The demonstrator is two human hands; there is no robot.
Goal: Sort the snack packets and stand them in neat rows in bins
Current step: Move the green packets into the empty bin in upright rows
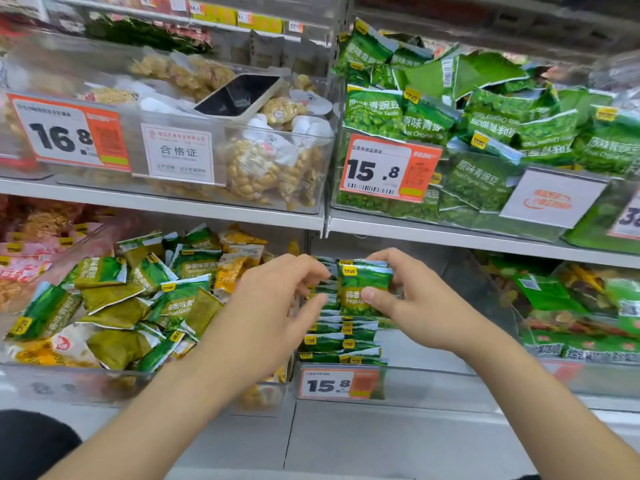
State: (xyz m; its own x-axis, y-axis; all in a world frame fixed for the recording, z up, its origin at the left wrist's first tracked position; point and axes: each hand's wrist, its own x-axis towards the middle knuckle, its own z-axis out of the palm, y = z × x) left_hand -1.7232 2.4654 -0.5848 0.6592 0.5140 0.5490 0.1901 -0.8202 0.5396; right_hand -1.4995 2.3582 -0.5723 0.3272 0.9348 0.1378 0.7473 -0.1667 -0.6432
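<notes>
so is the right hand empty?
No, the right hand pinches a green packet above the row.

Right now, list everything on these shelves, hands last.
held packets: one bunch, green, over lower middle bin
standing packets: one row, green, lower middle bin
loose packets: many, green and yellow, lower left bin
pea packets: many, green, upper right bin
nut packets: several, yellowish, upper left bin
flat item: one, black, cream-rimmed, atop nut packets
price tags: three readable, orange-white, bin fronts
left hand: pinches held packets' left edge
right hand: grips held packets' right side
</notes>
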